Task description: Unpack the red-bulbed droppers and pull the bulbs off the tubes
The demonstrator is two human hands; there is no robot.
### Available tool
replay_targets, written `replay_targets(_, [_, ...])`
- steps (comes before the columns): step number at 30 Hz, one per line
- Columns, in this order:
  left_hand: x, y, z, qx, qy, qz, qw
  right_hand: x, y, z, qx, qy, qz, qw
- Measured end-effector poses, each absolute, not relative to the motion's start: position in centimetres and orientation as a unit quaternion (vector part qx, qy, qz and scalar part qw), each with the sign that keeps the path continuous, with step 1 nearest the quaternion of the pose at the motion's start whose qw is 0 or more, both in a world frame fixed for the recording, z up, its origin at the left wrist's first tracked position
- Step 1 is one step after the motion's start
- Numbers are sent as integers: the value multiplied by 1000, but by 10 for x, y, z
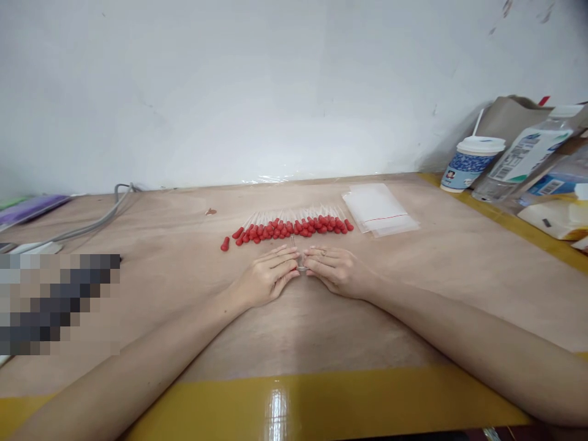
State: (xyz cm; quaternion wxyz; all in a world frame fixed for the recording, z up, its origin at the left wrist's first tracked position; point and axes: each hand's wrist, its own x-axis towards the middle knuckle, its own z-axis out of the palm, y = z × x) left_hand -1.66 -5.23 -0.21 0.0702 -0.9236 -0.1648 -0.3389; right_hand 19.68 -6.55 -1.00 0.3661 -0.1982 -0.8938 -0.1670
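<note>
My left hand (265,277) and my right hand (334,269) lie on the brown table (294,331), fingertips almost meeting at the middle. Between the fingertips sits a small clear tube-like piece (301,267); both hands' fingers pinch it at its ends. Just beyond the hands lies a row of several clear droppers with red rubber bulbs (294,226). One loose red bulb (225,244) lies at the row's left end.
A stack of clear zip bags (379,209) lies right of the row. At the back right stand a lidded cup (473,162), a plastic bottle (523,156) and packages. A grey cable (92,223) runs at the left. Yellow tape (294,398) edges the table front.
</note>
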Motion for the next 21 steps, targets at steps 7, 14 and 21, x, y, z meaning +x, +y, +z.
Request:
replay_targets(7, [-18, -55, 1, -928, -168, -332, 33, 199, -67, -7, -179, -894, -197, 361])
replay_targets(14, [-25, -58, 2, -932, -181, -313, 9, 199, -69, -6, -160, -893, -210, 364])
replay_targets(21, [-46, -57, 2, -909, -235, -341, 39, 225, -66, -11, -244, -879, -169, 373])
